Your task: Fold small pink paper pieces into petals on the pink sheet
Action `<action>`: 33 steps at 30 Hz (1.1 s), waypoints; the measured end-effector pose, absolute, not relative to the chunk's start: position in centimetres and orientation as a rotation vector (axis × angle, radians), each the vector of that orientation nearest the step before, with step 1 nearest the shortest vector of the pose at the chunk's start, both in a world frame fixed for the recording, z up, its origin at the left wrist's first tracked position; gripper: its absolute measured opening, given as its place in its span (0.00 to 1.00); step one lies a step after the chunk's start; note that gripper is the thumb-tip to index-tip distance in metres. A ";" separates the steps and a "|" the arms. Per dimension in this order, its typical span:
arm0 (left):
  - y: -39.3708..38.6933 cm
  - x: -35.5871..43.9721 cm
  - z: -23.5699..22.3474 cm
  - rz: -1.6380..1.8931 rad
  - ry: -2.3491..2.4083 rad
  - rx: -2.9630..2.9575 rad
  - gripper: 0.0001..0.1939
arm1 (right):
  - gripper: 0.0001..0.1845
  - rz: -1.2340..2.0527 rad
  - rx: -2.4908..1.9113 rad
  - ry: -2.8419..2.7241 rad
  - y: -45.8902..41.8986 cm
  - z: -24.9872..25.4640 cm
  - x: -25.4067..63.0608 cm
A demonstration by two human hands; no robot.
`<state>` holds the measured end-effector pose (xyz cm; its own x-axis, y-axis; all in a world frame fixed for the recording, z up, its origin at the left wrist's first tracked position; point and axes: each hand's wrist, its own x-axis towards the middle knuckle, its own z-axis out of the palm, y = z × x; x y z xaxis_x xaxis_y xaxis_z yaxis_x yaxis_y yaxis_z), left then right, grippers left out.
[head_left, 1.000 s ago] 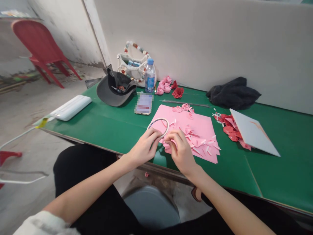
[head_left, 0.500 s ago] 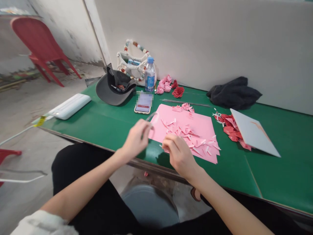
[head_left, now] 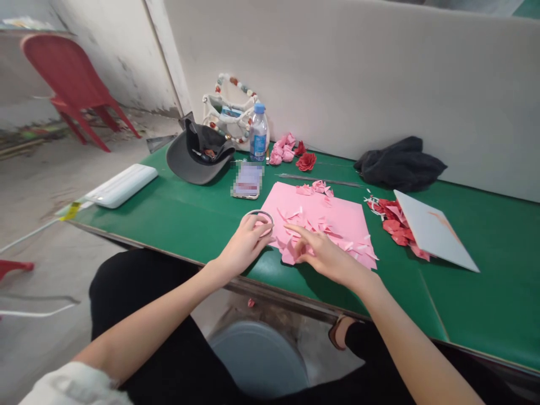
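Observation:
My left hand (head_left: 248, 241) is closed round a thin ring that looks like a roll of tape (head_left: 265, 212), at the left edge of a pink paper sheet (head_left: 343, 212). My right hand (head_left: 327, 254) is over the sheet's near edge, index finger stretched out to the left. Its thumb and lower fingers close on a folded pink paper piece (head_left: 289, 252); the exact grip is partly hidden. Several small folded pink pieces (head_left: 327, 225), some bearing white strips, lie on the sheet beside and under this hand.
Behind the sheet are a phone (head_left: 247, 181), a bottle (head_left: 259, 135), pink and red paper flowers (head_left: 306, 162) and a dark cap (head_left: 198, 154). A white board (head_left: 439, 233) leans over red paper pieces (head_left: 396, 230) on the right. Black cloth (head_left: 399, 166) lies by the wall.
My right hand has come down onto the pink pieces and closed on one, its index finger straightening. My left hand has lowered with the ring towards the table.

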<state>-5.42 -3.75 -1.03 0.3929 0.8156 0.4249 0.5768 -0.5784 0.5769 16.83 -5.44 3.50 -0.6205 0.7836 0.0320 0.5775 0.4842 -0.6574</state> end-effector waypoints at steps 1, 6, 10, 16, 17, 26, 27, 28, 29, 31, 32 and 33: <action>-4.0 -5.2 -0.6 1.034 1.165 2.236 0.13 | 0.39 0.817 -1.145 -2.396 -5.6 3.7 16.7; -5.3 -4.3 0.7 0.710 0.828 1.538 0.18 | 0.36 0.516 -0.990 -2.365 -6.3 4.5 15.9; -5.3 -4.3 0.5 0.576 0.708 1.149 0.14 | 0.35 0.396 -0.790 -2.409 -6.3 4.0 15.7; -5.0 -4.6 1.0 0.713 0.796 1.024 0.12 | 0.31 0.648 -0.908 -2.130 -6.2 3.6 15.4; -5.1 -4.6 1.1 0.751 0.818 1.061 0.12 | 0.32 0.745 -0.965 -2.043 -6.3 3.6 15.2; -5.6 -4.2 1.2 0.913 0.890 1.267 0.12 | 0.33 1.148 -1.062 -1.748 -6.3 2.9 14.5; -5.6 -4.2 1.1 0.940 0.902 1.277 0.12 | 0.33 1.166 -1.048 -1.733 -6.2 3.0 14.6; -5.6 -4.2 1.0 0.964 0.909 1.286 0.12 | 0.33 1.182 -1.039 -1.723 -6.3 3.1 14.6; -5.6 -4.2 0.8 0.981 0.905 1.296 0.12 | 0.34 1.190 -1.038 -1.715 -6.4 3.2 14.5; -5.6 -4.1 0.5 0.980 0.877 1.311 0.12 | 0.34 1.159 -1.067 -1.707 -6.6 3.1 14.3; -5.6 -4.1 0.3 0.964 0.863 1.316 0.12 | 0.33 1.123 -1.088 -1.706 -6.7 3.1 14.1; -5.5 -4.0 0.2 0.945 0.856 1.318 0.12 | 0.32 1.085 -1.105 -1.707 -6.8 2.9 14.0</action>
